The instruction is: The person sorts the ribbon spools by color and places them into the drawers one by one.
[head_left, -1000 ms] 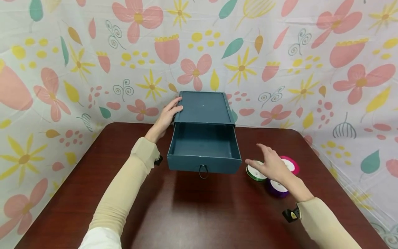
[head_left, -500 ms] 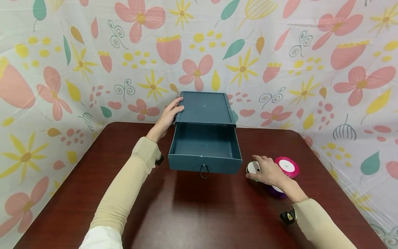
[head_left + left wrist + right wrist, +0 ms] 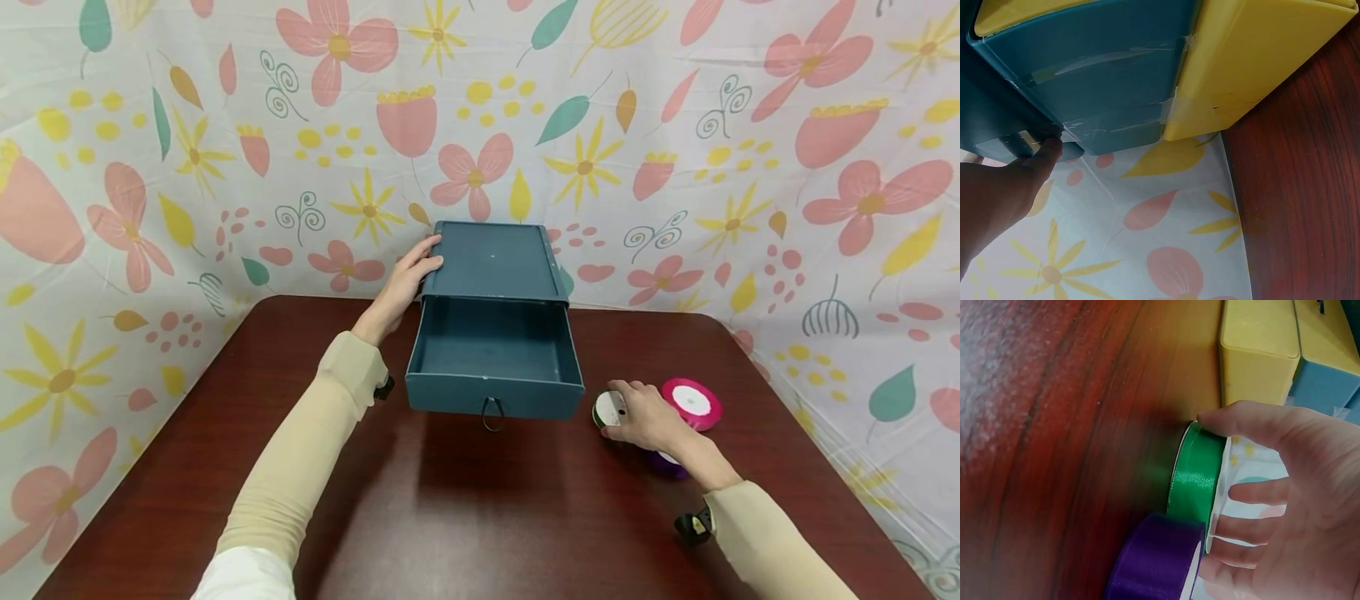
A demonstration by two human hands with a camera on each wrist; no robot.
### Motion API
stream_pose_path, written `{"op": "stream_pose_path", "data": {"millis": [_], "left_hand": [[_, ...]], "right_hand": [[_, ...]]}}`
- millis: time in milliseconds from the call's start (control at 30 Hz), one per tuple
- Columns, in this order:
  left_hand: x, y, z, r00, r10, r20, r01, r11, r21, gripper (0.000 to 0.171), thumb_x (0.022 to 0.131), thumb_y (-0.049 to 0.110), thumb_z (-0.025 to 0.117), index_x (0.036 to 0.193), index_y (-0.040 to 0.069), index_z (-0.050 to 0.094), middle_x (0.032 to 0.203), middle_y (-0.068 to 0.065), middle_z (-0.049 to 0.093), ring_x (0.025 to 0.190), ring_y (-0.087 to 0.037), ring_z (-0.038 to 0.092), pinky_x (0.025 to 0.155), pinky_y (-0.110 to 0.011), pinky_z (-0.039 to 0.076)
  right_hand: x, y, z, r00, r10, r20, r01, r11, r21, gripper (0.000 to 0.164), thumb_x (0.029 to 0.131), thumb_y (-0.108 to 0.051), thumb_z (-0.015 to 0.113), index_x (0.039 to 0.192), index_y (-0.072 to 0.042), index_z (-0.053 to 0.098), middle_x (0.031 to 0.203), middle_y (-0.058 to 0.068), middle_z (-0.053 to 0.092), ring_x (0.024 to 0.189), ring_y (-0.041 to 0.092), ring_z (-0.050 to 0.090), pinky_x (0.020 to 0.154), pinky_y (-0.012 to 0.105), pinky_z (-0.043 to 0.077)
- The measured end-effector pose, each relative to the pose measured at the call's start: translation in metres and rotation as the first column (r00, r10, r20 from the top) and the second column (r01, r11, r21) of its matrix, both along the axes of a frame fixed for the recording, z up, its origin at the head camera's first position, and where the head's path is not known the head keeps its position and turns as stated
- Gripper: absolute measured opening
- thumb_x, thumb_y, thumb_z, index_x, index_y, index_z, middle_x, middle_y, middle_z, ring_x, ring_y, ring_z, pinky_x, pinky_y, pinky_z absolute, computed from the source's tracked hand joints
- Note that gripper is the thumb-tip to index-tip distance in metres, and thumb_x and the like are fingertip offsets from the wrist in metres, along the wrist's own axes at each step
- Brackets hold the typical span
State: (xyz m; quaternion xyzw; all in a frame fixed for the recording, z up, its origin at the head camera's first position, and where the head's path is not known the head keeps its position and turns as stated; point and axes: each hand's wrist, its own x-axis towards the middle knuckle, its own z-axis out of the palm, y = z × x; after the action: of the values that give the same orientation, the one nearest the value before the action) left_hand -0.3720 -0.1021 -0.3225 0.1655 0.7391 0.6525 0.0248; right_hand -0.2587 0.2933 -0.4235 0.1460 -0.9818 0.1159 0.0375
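A dark teal drawer box (image 3: pixel 491 260) stands at the back of the table with its drawer (image 3: pixel 495 395) pulled out; the drawer holds nothing visible. My left hand (image 3: pixel 397 287) rests on the box's left side, its fingers extended along the upper edge. On the right, my right hand (image 3: pixel 651 417) grips a spool of green ribbon (image 3: pixel 1197 475), thumb on one edge and fingers at the far edge. Touching that spool in the right wrist view is a purple ribbon spool (image 3: pixel 1157 559). A pink ribbon spool (image 3: pixel 692 402) lies just beyond the hand.
Yellow drawer units (image 3: pixel 1244 65) join the teal ones, with clear tape across the seams. A ring pull (image 3: pixel 492 413) hangs from the drawer front. Flowered cloth (image 3: pixel 472 108) hangs behind the dark red wooden table (image 3: pixel 480 517).
My right hand has come down from above the spools onto the green ribbon spool, its fingers closing round it. The left hand and the drawer box stay in place.
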Motion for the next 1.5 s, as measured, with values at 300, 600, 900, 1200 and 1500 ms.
{"op": "stream_pose_path", "data": {"millis": [300,600,900,1200,1500], "left_hand": [[0.003,0.000,0.003,1.000,-0.013,0.011,0.013,1.000,-0.003,0.054,0.102,0.040,0.044,0.152,0.033,0.029,0.163,0.007,0.011,0.147,-0.022,0.026,0.116,-0.050,0.028],[0.017,0.001,0.017,0.999,-0.040,0.027,0.041,0.999,-0.011,0.056,0.103,0.032,0.042,0.155,0.024,0.023,0.164,-0.001,0.007,0.150,-0.025,0.017,0.118,-0.052,0.023],[0.022,0.000,0.025,0.999,-0.044,0.029,0.044,0.999,-0.002,0.056,0.103,0.029,0.041,0.156,0.022,0.022,0.164,-0.003,0.008,0.150,-0.026,0.019,0.117,-0.049,0.025],[0.022,0.001,0.025,0.998,-0.043,0.036,0.043,0.999,0.005,0.056,0.103,0.029,0.041,0.155,0.022,0.023,0.164,-0.003,0.012,0.145,-0.028,0.029,0.115,-0.049,0.029],[0.023,0.000,0.024,0.998,-0.046,0.038,0.046,0.999,0.002,0.056,0.103,0.029,0.041,0.155,0.022,0.022,0.164,-0.003,0.008,0.147,-0.028,0.025,0.116,-0.049,0.027]], "right_hand": [[-0.001,0.000,0.003,1.000,0.003,0.024,-0.002,0.999,-0.047,0.073,0.069,-0.029,0.081,0.128,0.002,0.052,0.114,0.025,0.062,0.097,0.035,0.057,0.071,0.046,0.054],[0.000,-0.008,0.023,0.999,0.039,0.017,-0.038,0.995,-0.093,0.071,0.070,-0.026,0.081,0.129,0.002,0.052,0.109,0.022,0.064,0.088,0.027,0.057,0.066,0.038,0.054],[0.002,-0.023,0.054,0.995,0.081,-0.054,-0.086,0.991,-0.103,0.069,0.071,-0.024,0.081,0.129,0.002,0.054,0.110,0.020,0.067,0.090,0.028,0.058,0.068,0.040,0.055],[0.002,-0.033,0.081,0.992,0.089,-0.088,-0.099,0.989,-0.110,0.068,0.072,-0.024,0.081,0.130,0.002,0.056,0.105,0.016,0.070,0.081,0.021,0.058,0.064,0.029,0.050],[0.004,-0.037,0.113,0.992,0.105,-0.068,-0.111,0.990,-0.084,0.067,0.076,-0.025,0.079,0.131,0.004,0.055,0.101,0.014,0.068,0.081,0.022,0.055,0.065,0.029,0.046]]}}
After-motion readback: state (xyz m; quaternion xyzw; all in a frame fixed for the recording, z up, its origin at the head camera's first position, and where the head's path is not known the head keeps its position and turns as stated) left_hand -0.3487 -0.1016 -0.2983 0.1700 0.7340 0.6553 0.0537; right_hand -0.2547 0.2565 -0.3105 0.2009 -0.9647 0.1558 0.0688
